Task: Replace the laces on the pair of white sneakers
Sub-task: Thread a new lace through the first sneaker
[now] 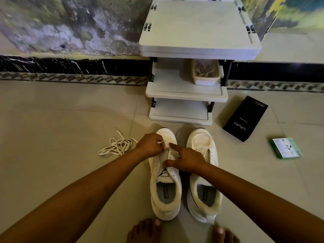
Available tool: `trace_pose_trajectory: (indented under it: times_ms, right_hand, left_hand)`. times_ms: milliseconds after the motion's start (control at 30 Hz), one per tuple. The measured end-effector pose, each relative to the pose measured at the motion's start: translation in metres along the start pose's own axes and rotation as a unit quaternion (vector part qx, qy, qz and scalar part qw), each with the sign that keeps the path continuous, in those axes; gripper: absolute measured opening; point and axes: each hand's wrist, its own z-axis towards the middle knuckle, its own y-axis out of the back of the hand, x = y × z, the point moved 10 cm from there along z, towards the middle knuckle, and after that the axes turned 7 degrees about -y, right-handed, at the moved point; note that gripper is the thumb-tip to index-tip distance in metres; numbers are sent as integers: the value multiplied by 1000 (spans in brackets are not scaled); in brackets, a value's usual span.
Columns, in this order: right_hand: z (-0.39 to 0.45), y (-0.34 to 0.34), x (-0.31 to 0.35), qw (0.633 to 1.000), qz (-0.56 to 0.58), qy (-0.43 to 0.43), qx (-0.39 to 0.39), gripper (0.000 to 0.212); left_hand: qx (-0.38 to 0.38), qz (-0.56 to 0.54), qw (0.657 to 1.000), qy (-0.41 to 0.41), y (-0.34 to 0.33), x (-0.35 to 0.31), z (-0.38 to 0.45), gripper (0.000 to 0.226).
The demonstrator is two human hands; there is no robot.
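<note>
Two white sneakers stand side by side on the floor, toes pointing away from me. My left hand (150,143) pinches the tip of a white lace over the toe end of the left sneaker (164,186). My right hand (185,159) rests on that shoe's eyelet area, forefinger stretched forward and thumb against the tongue. The right sneaker (204,172) has a loose lace lying over its front. A separate white lace (116,145) lies tangled on the floor to the left.
A white plastic shoe rack (187,88) stands just beyond the sneakers, with a white tub (206,79) of laces on its middle shelf. A black phone box (245,118) and a green box (286,148) lie on the floor at right. My bare toes (145,230) show below.
</note>
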Motion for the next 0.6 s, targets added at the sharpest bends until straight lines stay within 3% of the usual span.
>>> trace_pose_trajectory:
  times_ms: [67, 233, 367, 533, 600]
  right_hand:
    - [0, 3, -1, 999, 26, 5, -24, 70]
    - [-4, 22, -12, 987, 111, 14, -115, 26]
    - [0, 31, -7, 985, 126, 16, -116, 20]
    - [1, 62, -20, 951, 292, -25, -96, 20]
    - [1, 57, -24, 963, 255, -35, -81, 24]
  left_hand:
    - [6, 1, 1000, -1, 0, 3, -1, 12]
    - [50, 100, 994, 20, 4, 17, -7, 52]
    - [49, 118, 991, 41, 0, 17, -8, 54]
    - [41, 160, 985, 45, -2, 11, -8, 54]
    - [38, 173, 983, 40, -2, 6, -9, 55]
